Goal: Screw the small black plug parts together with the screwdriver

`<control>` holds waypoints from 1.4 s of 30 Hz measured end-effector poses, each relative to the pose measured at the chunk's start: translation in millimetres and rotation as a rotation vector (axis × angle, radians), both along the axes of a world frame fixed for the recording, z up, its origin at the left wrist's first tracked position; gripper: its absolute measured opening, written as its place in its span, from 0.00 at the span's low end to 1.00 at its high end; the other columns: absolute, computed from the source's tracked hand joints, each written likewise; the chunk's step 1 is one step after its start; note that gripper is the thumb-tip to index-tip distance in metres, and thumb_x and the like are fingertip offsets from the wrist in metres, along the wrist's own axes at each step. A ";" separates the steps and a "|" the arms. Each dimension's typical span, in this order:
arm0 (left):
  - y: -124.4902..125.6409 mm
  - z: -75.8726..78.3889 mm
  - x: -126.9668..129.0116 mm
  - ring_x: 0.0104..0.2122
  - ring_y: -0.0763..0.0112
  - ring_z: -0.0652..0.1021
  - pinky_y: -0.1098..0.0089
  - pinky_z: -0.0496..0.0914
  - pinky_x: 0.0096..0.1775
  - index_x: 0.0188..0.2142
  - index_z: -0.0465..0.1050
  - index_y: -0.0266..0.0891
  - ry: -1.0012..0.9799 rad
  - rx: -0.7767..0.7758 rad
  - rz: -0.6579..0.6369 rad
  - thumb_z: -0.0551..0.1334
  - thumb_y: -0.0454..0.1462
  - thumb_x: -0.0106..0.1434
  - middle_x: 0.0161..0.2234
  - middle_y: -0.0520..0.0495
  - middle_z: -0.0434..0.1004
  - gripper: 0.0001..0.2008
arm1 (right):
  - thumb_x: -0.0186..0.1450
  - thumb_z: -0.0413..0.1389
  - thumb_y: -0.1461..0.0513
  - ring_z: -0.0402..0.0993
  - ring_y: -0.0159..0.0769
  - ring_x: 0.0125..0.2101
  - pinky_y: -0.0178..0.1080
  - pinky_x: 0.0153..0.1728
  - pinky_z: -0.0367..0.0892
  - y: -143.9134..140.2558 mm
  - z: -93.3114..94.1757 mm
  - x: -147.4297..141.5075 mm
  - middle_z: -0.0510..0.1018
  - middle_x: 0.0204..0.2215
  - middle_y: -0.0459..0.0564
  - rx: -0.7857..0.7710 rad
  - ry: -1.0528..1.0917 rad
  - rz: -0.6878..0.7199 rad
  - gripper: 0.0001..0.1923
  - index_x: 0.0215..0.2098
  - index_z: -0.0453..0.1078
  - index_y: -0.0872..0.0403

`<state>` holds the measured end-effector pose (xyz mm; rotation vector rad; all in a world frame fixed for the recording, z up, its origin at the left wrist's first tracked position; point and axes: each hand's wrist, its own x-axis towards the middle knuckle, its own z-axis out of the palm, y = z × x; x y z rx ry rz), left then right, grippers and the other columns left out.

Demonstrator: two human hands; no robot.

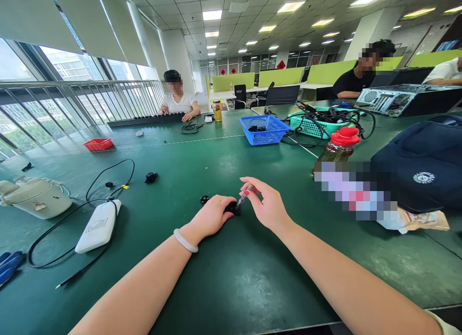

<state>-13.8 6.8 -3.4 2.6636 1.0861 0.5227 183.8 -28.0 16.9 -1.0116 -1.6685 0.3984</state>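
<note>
Green tabletop [224, 287]: left hand [212, 214] pinning small black part [233, 209]; right hand [269, 207], at three o'clock, pinching small screwdriver [245, 194], tip on part. Fastening seemingly under way, unfinished.

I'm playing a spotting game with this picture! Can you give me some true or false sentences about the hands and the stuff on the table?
1. The right hand holds a small screwdriver. True.
2. The left hand lies flat on the white device. False: it rests on a small black part; the white device lies apart, further left.
3. The blue basket sits further back on the green table. True.
4. The left wrist is bare. False: it wears a pale bracelet.
5. The bottle's cap is red. True.
</note>
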 end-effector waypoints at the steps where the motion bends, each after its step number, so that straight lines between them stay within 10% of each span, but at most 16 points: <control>1: 0.0 0.2 0.2 0.50 0.59 0.74 0.57 0.69 0.53 0.53 0.69 0.41 0.000 -0.004 0.001 0.62 0.35 0.64 0.49 0.43 0.77 0.17 | 0.69 0.49 0.62 0.78 0.37 0.36 0.44 0.45 0.73 -0.1 -0.4 0.3 0.79 0.36 0.48 0.001 -0.008 -0.006 0.15 0.52 0.70 0.49; 33: 1.3 -3.2 -1.6 0.54 0.60 0.71 0.55 0.66 0.58 0.57 0.65 0.42 -0.052 0.060 -0.062 0.57 0.33 0.67 0.55 0.42 0.69 0.19 | 0.72 0.45 0.65 0.79 0.37 0.42 0.48 0.53 0.71 -12.5 4.4 -0.6 0.80 0.42 0.49 0.174 0.026 -0.005 0.16 0.54 0.66 0.46; 42: -1.6 5.7 -0.3 0.52 0.60 0.72 0.56 0.67 0.55 0.59 0.64 0.42 -0.123 0.229 0.256 0.53 0.34 0.68 0.53 0.41 0.71 0.20 | 0.71 0.50 0.60 0.77 0.40 0.40 0.48 0.46 0.74 -15.5 8.1 6.4 0.78 0.40 0.51 0.345 0.148 -0.242 0.06 0.45 0.68 0.49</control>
